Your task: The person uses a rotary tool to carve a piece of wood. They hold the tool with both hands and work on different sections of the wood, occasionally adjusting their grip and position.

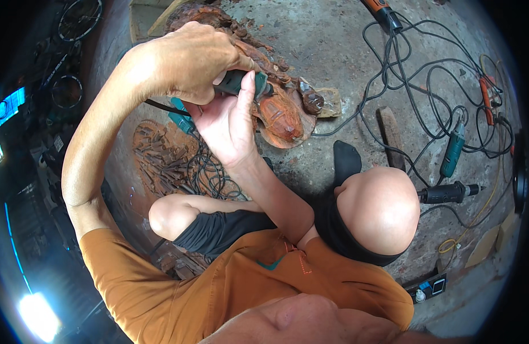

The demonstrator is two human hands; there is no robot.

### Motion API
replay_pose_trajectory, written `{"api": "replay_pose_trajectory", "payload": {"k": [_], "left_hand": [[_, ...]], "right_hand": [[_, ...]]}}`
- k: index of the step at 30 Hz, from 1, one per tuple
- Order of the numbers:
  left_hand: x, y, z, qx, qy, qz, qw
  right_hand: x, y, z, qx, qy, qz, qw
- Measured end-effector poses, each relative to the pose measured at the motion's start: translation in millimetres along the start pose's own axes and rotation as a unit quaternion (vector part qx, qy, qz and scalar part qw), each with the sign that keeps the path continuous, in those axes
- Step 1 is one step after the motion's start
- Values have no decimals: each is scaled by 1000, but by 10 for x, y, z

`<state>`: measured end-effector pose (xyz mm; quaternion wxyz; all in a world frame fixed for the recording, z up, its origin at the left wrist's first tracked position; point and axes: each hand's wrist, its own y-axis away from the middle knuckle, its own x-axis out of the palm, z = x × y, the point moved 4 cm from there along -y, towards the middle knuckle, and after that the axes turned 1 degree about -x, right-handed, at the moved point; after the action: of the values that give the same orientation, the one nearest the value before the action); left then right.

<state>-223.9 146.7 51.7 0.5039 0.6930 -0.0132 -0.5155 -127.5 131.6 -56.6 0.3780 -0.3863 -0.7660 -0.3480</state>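
Left hand (187,60) and right hand (227,129) both grip a green rotary tool (234,83) at the wood carving's (280,117) left edge. Concrete floor (327,51) lies open between carving and tangled cables (390,45).

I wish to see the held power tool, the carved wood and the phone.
Held power tool (233,82), head view: its dark body.
Carved wood (281,116), head view: its reddish rounded end.
Phone (438,286), head view: its screen.
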Motion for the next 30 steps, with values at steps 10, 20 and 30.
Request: {"api": "replay_pose_trajectory", "payload": {"k": [10, 20, 30], "left_hand": [[20, 96, 30, -4, 37, -8, 999], [20, 16, 9, -12, 66, 32, 997], [-2, 18, -13, -31, 57, 48, 997]], "right_hand": [[11, 37, -50, 4, -8, -6, 1000], [-61, 30, -9, -15, -6, -27, 1000], [-79, 26, -6, -12, -2, -32, 999]]}}
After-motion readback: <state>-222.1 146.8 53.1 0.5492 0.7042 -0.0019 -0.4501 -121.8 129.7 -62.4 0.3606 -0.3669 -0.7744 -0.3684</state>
